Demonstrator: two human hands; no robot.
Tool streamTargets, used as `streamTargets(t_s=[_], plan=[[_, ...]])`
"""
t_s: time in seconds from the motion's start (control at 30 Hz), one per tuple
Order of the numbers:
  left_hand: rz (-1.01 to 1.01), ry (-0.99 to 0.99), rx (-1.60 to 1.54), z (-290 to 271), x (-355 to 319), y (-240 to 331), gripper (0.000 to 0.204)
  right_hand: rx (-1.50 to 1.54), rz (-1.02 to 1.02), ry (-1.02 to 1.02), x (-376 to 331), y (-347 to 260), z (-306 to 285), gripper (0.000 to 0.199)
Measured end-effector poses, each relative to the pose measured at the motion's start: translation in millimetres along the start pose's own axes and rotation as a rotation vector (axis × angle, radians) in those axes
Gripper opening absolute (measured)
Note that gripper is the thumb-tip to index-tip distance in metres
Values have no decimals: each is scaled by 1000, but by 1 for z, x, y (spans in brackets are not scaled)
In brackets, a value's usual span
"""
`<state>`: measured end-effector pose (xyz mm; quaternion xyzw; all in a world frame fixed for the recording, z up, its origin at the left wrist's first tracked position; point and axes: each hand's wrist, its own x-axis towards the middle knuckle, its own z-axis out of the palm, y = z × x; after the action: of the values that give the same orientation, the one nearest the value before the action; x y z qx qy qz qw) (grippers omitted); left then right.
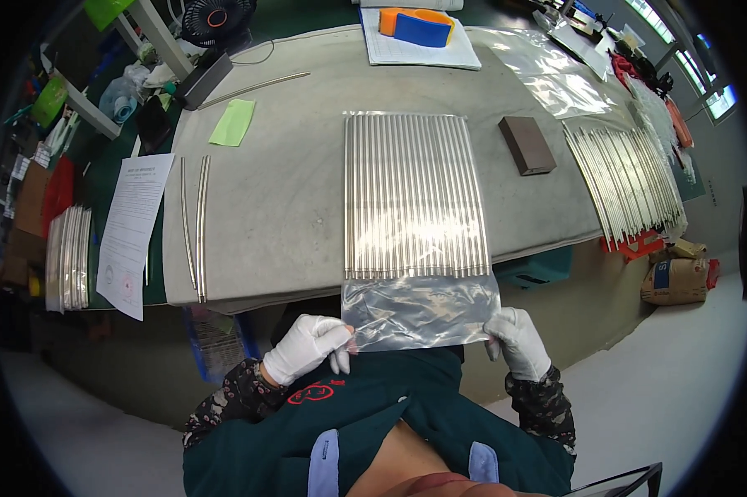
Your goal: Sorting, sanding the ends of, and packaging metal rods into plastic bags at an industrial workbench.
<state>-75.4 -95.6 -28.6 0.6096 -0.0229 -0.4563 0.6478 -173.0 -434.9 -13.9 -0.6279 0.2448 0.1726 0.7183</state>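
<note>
A clear plastic bag (419, 311) filled with a flat row of several thin metal rods (413, 195) lies on the grey table mat (282, 190), its open end hanging over the near edge. My left hand (307, 348), in a white glove, pinches the bag's near left corner. My right hand (518, 341), also gloved, grips the near right corner. Both hands hold the bag's loose end stretched between them.
Two loose curved rods (196, 225) lie at the mat's left beside a printed sheet (133, 228). A dark block (527, 145), more rods in a bag (626, 178), empty bags (556, 79), a green cloth (233, 122), a fan (216, 21) and an orange-blue tape dispenser (416, 25) stand further back.
</note>
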Motion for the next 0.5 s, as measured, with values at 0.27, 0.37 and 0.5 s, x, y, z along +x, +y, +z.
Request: streamTargets(t_s=[0.27, 0.37, 0.5], plan=[[476, 198, 752, -12, -21, 61, 19, -212, -179, 333, 2, -36, -18, 17], [903, 308, 1202, -8, 14, 85, 29, -489, -534, 383, 15, -65, -3, 11], [979, 210, 1425, -7, 68, 95, 62, -844, -843, 268, 40, -97, 23, 4]])
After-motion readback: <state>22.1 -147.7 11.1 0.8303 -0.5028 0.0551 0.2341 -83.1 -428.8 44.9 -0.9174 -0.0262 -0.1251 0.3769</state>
